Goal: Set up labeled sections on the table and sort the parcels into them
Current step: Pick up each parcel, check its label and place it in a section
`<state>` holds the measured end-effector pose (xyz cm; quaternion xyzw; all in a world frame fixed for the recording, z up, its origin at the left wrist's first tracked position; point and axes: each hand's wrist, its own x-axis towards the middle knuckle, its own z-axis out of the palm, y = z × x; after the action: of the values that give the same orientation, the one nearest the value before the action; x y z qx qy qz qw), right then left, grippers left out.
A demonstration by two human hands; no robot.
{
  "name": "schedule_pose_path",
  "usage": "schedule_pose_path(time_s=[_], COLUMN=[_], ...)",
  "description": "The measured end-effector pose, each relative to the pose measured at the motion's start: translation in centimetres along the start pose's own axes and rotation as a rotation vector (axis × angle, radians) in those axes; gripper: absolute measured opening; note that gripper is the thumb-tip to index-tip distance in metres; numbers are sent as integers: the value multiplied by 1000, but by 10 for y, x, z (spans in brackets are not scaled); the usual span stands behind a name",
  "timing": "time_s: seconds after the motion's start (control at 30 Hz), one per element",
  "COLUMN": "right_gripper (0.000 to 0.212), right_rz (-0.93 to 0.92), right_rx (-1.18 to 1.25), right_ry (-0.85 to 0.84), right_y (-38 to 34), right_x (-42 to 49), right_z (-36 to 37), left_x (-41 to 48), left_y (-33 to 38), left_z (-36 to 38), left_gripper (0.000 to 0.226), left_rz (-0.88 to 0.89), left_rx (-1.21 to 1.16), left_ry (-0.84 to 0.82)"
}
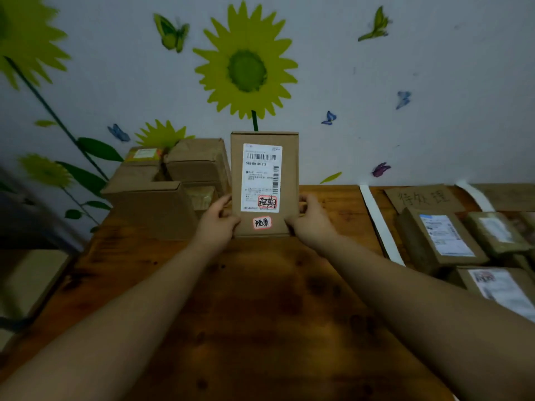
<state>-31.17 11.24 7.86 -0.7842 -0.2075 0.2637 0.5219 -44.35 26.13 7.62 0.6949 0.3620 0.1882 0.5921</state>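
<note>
A flat cardboard parcel (289, 157) stands upright above the wooden table (260, 299), its white shipping label and two red-edged handwritten stickers facing me. My left hand (215, 224) grips its lower left edge and my right hand (311, 222) grips its lower right edge. A pile of unsorted cardboard parcels (162, 192) sits at the back left. On the right, a white strip (379, 224) marks off a section with a handwritten cardboard sign (422, 198) and several labelled parcels (443, 241) lying in it.
A second white strip (474, 195) lies further right beyond the sign. The wall with sunflower and butterfly stickers (246, 65) rises right behind the table. A dim shelf or box (29, 279) stands off the table's left edge.
</note>
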Motion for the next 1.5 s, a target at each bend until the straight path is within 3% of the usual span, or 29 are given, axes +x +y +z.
schedule_pose_path(time_s=[0.17,0.4,0.67,0.87,1.13,1.3,1.5], right_gripper=[51,40,42,35,38,39,32], right_rz=[-83,-89,-15,25,92,90,41], right_rx=[17,-78,-72,-153,-576,-803,-949], right_ry=[63,168,296,380,230,69,73], right_y=[-15,-10,33,88,185,220,210], right_x=[-78,-153,-200,-223,-239,-238,-232], right_z=[-4,-36,-135,-248,-361,-374,-375], left_x=[-69,-142,-183,-207,-244,-256,-251], left_y=[13,44,69,76,33,9,18], left_z=[-17,-3,102,230,384,410,400], left_gripper=[58,33,34,44,58,51,60], left_rz=[84,91,146,108,29,-56,-63], left_rx=[-63,10,59,212,330,465,527], left_ry=[1,-16,-183,-372,-469,-525,-528])
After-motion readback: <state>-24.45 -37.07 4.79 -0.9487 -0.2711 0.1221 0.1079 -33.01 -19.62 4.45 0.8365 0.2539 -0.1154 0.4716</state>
